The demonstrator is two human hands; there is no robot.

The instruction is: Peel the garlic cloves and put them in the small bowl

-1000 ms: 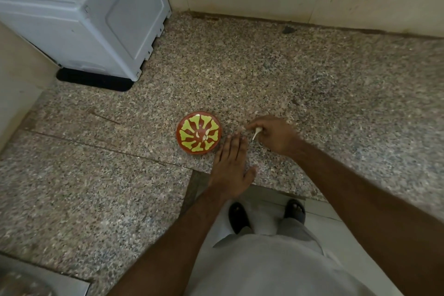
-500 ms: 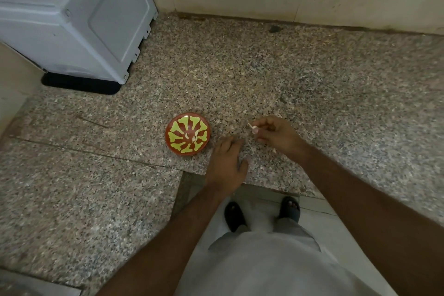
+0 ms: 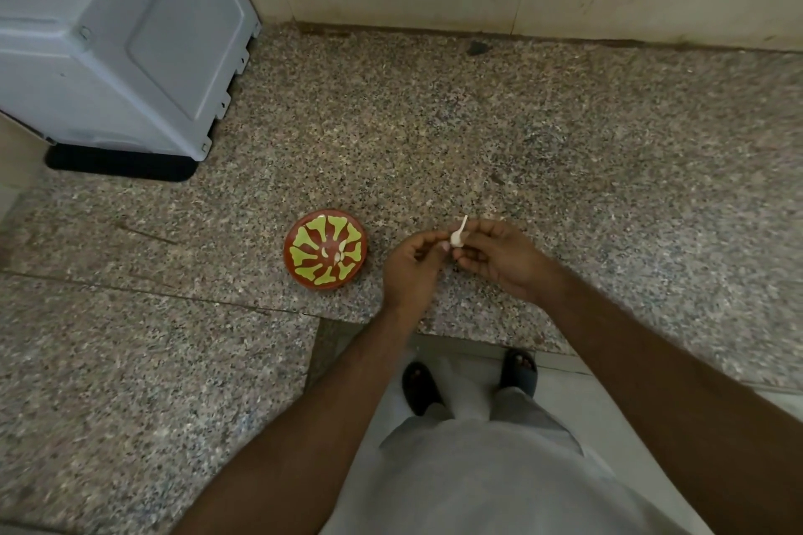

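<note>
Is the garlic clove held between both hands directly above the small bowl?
No: the garlic clove is held right of the small bowl, over the counter.

We see a dim, evenly lit picture with a warm, muted cast and no glare. Shadows are soft: a dark band lies under the white appliance [image 3: 117, 43] at the upper left, and a faint one beside the small bowl [image 3: 326, 247]. The granite counter [image 3: 565, 169] looks grainy. Straight lines bow toward the frame's edges, and the forearms at the bottom look stretched and slightly soft.
</note>
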